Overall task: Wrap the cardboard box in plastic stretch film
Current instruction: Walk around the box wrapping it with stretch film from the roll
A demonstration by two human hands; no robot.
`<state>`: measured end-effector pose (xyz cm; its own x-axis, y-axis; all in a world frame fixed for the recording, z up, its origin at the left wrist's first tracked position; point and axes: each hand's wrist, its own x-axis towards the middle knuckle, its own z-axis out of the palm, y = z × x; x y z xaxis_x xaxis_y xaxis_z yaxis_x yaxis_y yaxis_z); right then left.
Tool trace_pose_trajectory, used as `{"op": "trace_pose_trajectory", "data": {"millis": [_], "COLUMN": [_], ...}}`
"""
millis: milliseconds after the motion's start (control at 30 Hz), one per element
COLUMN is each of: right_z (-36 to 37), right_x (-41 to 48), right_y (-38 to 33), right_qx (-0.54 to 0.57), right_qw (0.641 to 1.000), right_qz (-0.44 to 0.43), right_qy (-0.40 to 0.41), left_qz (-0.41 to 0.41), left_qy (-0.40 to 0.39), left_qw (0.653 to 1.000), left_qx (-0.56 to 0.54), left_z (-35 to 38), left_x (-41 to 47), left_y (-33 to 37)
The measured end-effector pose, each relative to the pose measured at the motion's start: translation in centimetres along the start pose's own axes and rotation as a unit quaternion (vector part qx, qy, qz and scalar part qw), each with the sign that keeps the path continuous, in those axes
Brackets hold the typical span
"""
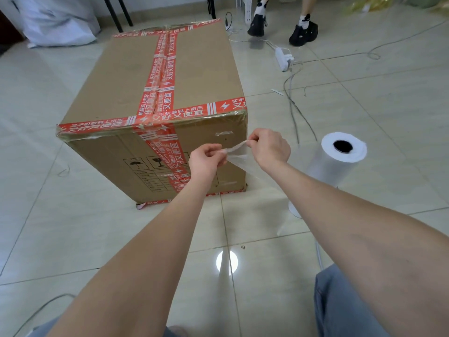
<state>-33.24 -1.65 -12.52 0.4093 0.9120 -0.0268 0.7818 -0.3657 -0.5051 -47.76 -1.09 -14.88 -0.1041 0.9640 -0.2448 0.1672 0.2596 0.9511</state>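
A large cardboard box (116, 79) sealed with red printed tape stands on the tiled floor. A white roll of stretch film (332, 171) stands upright on the floor to the right of the box. Clear film (237, 156) runs from the roll toward the box's near face. My left hand (206, 161) and my right hand (269, 148) each pinch the bunched free end of this film, close together, just in front of the box's near right part. The film is twisted into a thin strand between the two hands.
A white power strip (283, 58) and several loose cables (295, 110) lie on the floor right of the box. Another person's feet in black shoes (303, 34) stand behind it. A white sack (58, 20) sits at the back left. My knees show at the bottom edge.
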Motion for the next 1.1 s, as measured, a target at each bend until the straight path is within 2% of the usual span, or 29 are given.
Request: {"op": "trace_pose_trajectory", "data": {"millis": [133,400,767,1100], "right_z": [-0.4,-0.2,-0.4,-1.1], "right_x": [0.0,-0.9,-1.0,0.1], "right_y": [-0.2,-1.6,-1.7,-2.7], "right_qx": [0.006,0.024,0.029,0.032], "right_qw": [1.000,0.999,0.999,0.999], "right_qz": [-0.010,-0.020,-0.022,-0.014], "right_qy": [0.001,-0.008,-0.007,0.015], "left_qz": [0.034,0.028,0.049,0.082], "left_qy": [0.022,0.075,0.085,0.136], "left_qw": [0.996,0.996,0.994,0.986], "left_qx": [0.078,0.024,0.055,0.060], "left_z": [0.2,-0.4,-0.7,-0.1], "left_x": [-0.1,-1.0,-1.0,-0.8], "left_y": [0.0,0.9,1.3,2.7]}}
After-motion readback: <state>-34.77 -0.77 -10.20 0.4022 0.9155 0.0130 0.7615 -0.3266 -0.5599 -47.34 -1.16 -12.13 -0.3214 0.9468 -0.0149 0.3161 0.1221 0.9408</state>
